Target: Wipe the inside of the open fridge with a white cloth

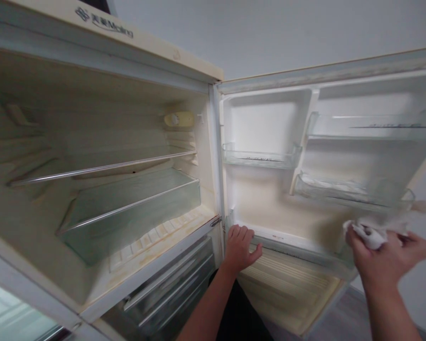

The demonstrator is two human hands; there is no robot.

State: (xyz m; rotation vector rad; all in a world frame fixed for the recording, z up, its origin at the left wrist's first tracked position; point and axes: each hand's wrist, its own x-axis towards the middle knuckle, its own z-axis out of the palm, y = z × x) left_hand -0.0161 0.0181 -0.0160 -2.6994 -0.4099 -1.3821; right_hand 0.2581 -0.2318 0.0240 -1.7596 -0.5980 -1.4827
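Loosely curled, with its thumb spread away from the fingers, the left hand [238, 248] sits at the hinge end of the long, clear plastic bottom bin [294, 251] on the open, white-lined refrigerator door [266, 118]; whether it touches the rim cannot be told. The right hand [386, 258] closes around a crumpled, soft white wad [374, 237], partly blurred, near the bin's outer end. Left of the door, inside the cream-coloured refrigerator compartment [206, 175], a glass shelf with bright trim [106, 168] lies above a greenish, translucent drawer [141, 222].
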